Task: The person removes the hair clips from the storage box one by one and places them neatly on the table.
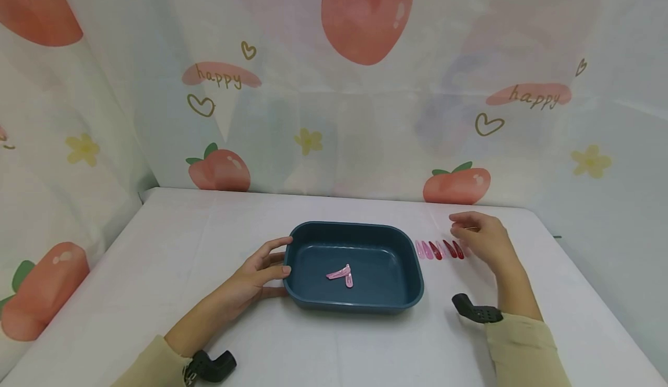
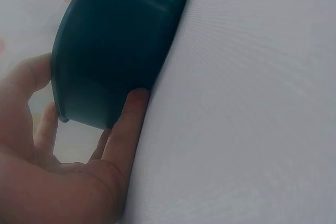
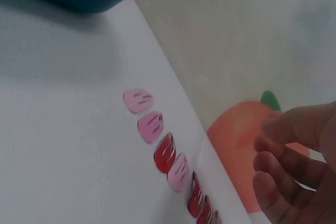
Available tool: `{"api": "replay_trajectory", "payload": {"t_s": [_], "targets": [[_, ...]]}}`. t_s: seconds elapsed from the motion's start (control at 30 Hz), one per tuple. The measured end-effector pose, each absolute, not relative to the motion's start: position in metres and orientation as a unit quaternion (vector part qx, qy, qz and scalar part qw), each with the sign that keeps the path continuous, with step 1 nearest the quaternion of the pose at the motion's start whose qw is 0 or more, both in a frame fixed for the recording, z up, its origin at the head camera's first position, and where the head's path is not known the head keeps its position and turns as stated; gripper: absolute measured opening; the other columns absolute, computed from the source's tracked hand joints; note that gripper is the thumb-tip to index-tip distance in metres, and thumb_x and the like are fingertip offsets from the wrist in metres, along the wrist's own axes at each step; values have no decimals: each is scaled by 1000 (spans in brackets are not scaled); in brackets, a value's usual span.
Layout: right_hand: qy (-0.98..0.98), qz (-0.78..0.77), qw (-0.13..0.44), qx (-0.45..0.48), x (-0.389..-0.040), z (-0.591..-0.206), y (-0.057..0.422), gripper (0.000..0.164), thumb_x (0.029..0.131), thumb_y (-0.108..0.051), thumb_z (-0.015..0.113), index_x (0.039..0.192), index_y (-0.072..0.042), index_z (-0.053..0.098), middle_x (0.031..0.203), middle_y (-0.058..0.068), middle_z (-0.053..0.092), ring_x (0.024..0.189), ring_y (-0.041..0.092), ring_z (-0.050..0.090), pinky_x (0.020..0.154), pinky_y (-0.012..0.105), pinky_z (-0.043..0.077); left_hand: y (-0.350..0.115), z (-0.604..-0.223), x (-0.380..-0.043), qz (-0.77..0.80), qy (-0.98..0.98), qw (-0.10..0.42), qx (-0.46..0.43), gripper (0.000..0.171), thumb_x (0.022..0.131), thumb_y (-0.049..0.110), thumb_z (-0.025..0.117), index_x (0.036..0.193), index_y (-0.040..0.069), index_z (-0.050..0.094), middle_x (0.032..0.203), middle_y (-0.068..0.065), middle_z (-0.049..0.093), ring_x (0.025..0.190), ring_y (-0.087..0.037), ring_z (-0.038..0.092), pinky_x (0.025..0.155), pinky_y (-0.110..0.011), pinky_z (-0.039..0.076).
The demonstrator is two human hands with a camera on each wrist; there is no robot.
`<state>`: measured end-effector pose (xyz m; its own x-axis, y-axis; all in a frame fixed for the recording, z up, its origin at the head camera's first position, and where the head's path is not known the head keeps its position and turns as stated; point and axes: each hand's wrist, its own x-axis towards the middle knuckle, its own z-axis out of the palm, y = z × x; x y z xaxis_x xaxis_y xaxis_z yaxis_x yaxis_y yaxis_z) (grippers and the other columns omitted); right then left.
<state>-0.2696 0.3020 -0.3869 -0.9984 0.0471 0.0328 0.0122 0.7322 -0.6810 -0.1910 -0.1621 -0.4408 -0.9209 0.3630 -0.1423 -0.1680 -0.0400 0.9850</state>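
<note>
A dark blue-green rectangular basin (image 1: 360, 307) stands on the white table. Two pink snap hair clips (image 1: 348, 277) lie inside it, their ends touching. At the basin's left end, my left hand (image 1: 256, 271) rests spread fingers against the rim and outer wall; the left wrist view shows one fingertip (image 2: 137, 95) low on that wall. Right of the basin runs a row of pink and red hair clips (image 1: 435, 250) (image 3: 165, 153). Over the far right end of this row hovers my right hand (image 1: 482, 239), its fingers loosely bent and nothing visible between them.
A white cloth (image 1: 209, 230) covers the table. Behind it hangs a curtain (image 1: 365, 143) printed with peaches, and it continues along both sides. Each wrist carries a black camera mount (image 1: 211, 366) that juts inward over the table.
</note>
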Motion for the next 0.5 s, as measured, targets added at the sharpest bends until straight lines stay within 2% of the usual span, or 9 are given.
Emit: {"api": "replay_trajectory", "payload": {"t_s": [0.1, 0.23, 0.33, 0.5], "targets": [[-913, 407, 30, 8, -268, -379, 294, 47, 102, -38, 55, 137, -7, 57, 128, 20, 61, 107, 29, 60, 81, 26, 56, -162, -441, -191, 718, 667, 185, 74, 60, 99, 15, 62, 151, 28, 37, 156, -18, 33, 133, -39, 47, 97, -51, 53], [-884, 462, 34, 62, -266, -370, 282, 46, 100, -35, 59, 135, -4, 58, 126, 17, 62, 100, 16, 62, 78, 19, 56, -162, -441, -191, 719, 665, 185, 73, 60, 99, 15, 62, 152, 28, 37, 156, -18, 32, 134, -39, 46, 97, -51, 53], [-861, 499, 23, 97, -263, -363, 269, 43, 99, -31, 63, 131, -2, 59, 120, 10, 64, 96, 8, 64, 78, 22, 58, -162, -441, -191, 719, 666, 185, 72, 60, 99, 15, 62, 152, 28, 37, 156, -17, 32, 134, -39, 46, 97, -52, 53], [-832, 537, 4, 137, -259, -357, 246, 37, 98, -25, 65, 127, -2, 61, 114, 2, 67, 97, 10, 66, 79, 25, 58, -162, -441, -191, 717, 668, 185, 72, 60, 99, 16, 62, 152, 28, 37, 156, -18, 32, 134, -39, 47, 96, -51, 53]]}}
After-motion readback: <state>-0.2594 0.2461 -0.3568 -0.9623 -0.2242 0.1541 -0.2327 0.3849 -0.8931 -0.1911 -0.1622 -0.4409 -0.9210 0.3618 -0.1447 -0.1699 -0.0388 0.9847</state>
